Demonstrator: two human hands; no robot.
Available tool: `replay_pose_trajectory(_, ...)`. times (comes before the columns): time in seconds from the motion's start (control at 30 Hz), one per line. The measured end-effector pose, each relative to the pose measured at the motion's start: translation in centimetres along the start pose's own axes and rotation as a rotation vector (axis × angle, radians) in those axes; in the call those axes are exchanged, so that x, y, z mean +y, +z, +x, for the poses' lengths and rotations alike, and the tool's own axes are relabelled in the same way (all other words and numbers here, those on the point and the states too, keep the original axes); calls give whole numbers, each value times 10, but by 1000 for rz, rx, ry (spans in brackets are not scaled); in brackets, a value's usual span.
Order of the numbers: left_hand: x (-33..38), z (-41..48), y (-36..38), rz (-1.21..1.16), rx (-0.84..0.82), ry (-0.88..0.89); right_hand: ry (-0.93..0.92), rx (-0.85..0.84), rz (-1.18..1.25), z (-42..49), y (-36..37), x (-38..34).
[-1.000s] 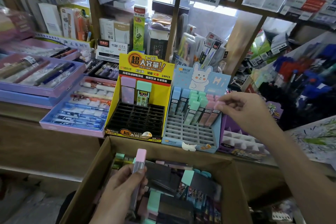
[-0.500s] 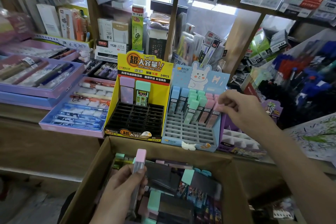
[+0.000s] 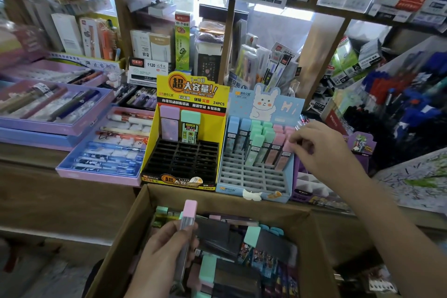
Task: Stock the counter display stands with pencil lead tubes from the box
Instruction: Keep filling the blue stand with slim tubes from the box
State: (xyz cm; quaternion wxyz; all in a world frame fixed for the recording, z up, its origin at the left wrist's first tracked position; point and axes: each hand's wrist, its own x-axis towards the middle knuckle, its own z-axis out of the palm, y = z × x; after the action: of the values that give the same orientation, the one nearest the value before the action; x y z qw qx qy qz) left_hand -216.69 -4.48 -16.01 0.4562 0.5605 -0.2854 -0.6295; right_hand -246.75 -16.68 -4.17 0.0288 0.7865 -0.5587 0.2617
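Two hands are at work, well apart. The left hand (image 3: 167,251) hovers over the cardboard box (image 3: 116,244) at the bottom of the view, fingers and thumb curled round the clear body of a pink-capped tube (image 3: 189,211), which stands nearly upright, cap on top, leaning slightly away from the person. Under it the box holds more tubes (image 3: 251,237) (mint, pink and dark, lying at all angles). The right hand (image 3: 321,152) is up at the right edge of the blue stand (image 3: 256,178), fingers bent, tips at the cap of the outermost seated pink tube (image 3: 281,161); blur hides whether they pinch that cap or merely touch it.

The coming move, as I judge it, turns on one relation: the free slots of the blue stand lie ahead of the held tube and to its right, just beyond the box's far rim, the front rows bare and the back rows filled. The seated tubes lean back, cap up, so the held tube's long axis runs much the same way and should need little turning. The right hand is far nearer those slots, but the left has the tube; it must reach forward and across or pass the tube over. The yellow stand (image 3: 193,94), just beside the blue one, holds only two tubes and lies straight ahead of the left hand.
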Motion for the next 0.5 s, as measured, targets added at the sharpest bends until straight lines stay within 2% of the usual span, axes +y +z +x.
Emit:
replay_pose_trajectory(0.13, 1, 1, 0, -12, 5, 2, 60, 115, 88, -16, -2, -11)
replay_pose_trajectory(0.23, 5, 1, 3, 12, -5, 47, 179, 116, 324, -39, 4, -27)
replay_pose_trajectory(0.37, 13, 5, 5, 113, -22, 148, 291, -26, 603, -79, 30, -53)
replay_pose_trajectory(0.5, 19, 14, 7, 201, -16, 211, 429, -270, 640, -108, 65, -56)
